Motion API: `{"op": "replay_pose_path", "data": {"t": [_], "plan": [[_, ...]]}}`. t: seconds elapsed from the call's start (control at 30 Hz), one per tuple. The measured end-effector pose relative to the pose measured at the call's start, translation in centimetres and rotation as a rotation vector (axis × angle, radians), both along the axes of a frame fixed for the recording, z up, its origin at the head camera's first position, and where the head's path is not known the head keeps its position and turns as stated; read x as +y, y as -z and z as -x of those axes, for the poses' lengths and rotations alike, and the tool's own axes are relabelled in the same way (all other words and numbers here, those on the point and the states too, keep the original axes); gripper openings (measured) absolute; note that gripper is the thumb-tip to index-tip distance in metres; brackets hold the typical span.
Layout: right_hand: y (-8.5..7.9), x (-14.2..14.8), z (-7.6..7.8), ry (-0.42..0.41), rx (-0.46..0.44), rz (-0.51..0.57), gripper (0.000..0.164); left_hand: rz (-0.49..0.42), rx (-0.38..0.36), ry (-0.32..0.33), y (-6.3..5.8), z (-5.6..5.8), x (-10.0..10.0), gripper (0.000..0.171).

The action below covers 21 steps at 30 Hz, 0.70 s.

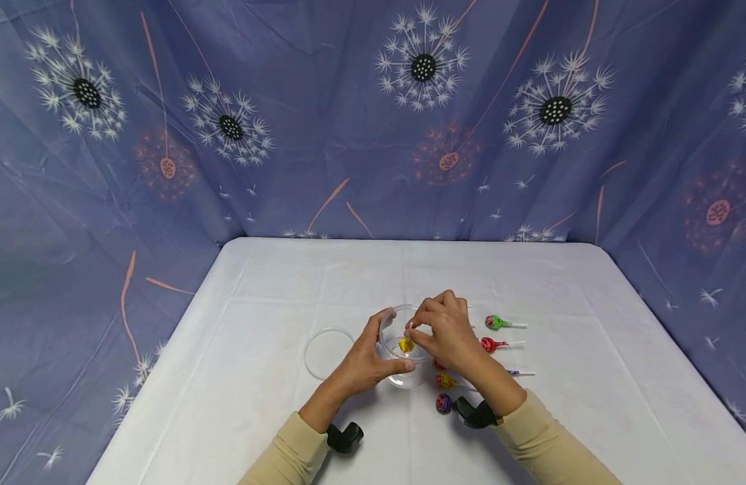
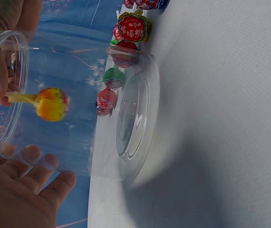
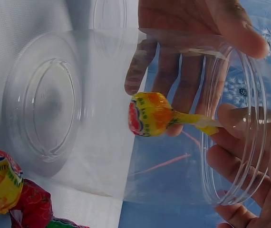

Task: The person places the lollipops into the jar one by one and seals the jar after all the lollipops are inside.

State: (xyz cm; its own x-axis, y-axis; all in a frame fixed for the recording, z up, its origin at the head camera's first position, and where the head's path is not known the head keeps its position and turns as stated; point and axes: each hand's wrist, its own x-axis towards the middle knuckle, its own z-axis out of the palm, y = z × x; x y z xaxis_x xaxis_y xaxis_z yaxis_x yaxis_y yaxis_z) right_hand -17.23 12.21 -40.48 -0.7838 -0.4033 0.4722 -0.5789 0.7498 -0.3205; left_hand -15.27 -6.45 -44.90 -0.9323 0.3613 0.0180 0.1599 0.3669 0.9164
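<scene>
A clear plastic jar (image 2: 138, 128) stands on the white table with its mouth upward. My left hand (image 1: 368, 360) grips it from the left side, thumb at the front and fingers around the wall. At the jar's mouth, my right hand (image 1: 450, 333) pinches the stick end of a yellow-orange wrapped lollipop (image 3: 150, 114). The candy head hangs inside the jar, above its bottom and apart from it. Most of the stick is hidden by the right fingers.
Several wrapped lollipops lie right of the jar, among them a green one (image 1: 495, 322), a red one (image 1: 489, 344), a yellow one (image 1: 444, 380) and a purple one (image 1: 443, 403). A clear round lid (image 1: 306, 357) lies left. A patterned blue cloth (image 1: 324, 135) hangs behind.
</scene>
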Motion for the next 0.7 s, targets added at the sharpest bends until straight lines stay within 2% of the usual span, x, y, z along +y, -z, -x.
{"op": "replay_pose_path", "data": {"t": [0.47,0.7], "plan": [[0.11,0.17,-0.08,-0.003,0.017,0.054,0.007,-0.018,-0.005,0.007,-0.06,-0.03,0.17,0.096],[-0.75,0.61,-0.48,-0.002,0.05,0.127,0.011,-0.026,-0.019,0.003,-0.03,-0.05,0.11,0.095]]}}
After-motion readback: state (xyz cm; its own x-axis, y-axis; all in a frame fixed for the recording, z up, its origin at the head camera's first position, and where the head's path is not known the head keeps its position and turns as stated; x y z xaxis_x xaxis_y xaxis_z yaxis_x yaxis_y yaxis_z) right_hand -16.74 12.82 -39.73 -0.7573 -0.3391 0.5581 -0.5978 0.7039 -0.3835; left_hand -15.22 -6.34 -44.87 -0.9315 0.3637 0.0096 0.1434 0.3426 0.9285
